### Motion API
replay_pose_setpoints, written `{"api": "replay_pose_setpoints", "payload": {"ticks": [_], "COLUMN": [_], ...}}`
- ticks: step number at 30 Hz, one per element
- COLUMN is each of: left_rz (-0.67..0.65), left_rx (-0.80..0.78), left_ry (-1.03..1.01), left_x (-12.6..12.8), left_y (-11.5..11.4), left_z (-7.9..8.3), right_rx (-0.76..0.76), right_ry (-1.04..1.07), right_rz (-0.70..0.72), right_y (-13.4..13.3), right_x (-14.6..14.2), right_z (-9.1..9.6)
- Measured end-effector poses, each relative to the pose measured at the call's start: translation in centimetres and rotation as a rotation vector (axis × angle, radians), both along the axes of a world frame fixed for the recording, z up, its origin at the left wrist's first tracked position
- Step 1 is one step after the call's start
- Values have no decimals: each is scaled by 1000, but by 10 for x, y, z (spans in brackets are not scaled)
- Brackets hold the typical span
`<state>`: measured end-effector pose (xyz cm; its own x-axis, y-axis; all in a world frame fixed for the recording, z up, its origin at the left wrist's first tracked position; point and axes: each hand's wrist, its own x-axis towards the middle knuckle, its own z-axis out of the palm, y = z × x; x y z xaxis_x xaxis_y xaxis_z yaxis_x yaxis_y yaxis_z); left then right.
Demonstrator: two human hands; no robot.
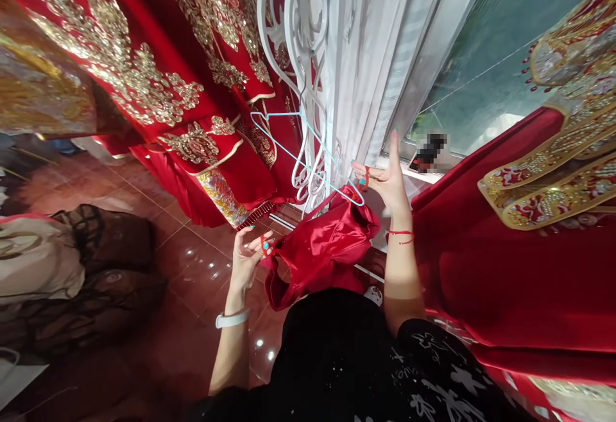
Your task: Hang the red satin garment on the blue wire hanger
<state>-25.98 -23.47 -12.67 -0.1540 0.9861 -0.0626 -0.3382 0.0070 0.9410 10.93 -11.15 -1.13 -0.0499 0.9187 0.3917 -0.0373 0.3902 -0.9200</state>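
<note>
A red satin garment (327, 236) is stretched between my two hands in front of my body. My left hand (245, 261) pinches its left edge, with a red band and turquoise stone at the fingers. At the upper right edge, my right hand (387, 185) grips the cloth beside the hanger's lower end, its index finger pointing up. A similar red band and turquoise stone show there. The light blue hanger (283, 114) hangs from the white scrolled metal stand, and its lower right corner overlaps the garment's top. Whether that corner is inside the garment, I cannot tell.
Red gowns with gold embroidery (144, 82) hang at the left. More embroidered red cloth (491, 268) is at the right. A white scrolled metal stand (308, 37) rises ahead, near a glass door (500, 43). Bags (38, 255) lie on the tiled floor (183, 294).
</note>
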Motion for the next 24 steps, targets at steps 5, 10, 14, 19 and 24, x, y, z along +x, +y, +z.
{"api": "replay_pose_setpoints", "payload": {"ticks": [5,10,14,19,24], "left_rz": [61,4,-2,-9,14], "left_rx": [-19,-56,-55,-47,-55], "left_ry": [0,-2,-10,-8,5], "left_x": [0,0,3,8,9], "left_y": [-14,-25,-29,-30,-33], "left_z": [-2,5,11,11,11], "right_rx": [-23,13,28,-1,36], "right_ry": [109,87,12,-74,-86], "right_rz": [-25,-86,-106,-165,-177], "right_y": [-21,-43,-69,-87,-61], "right_x": [15,14,15,-7,-41], "right_z": [-15,-2,7,-1,-2]}}
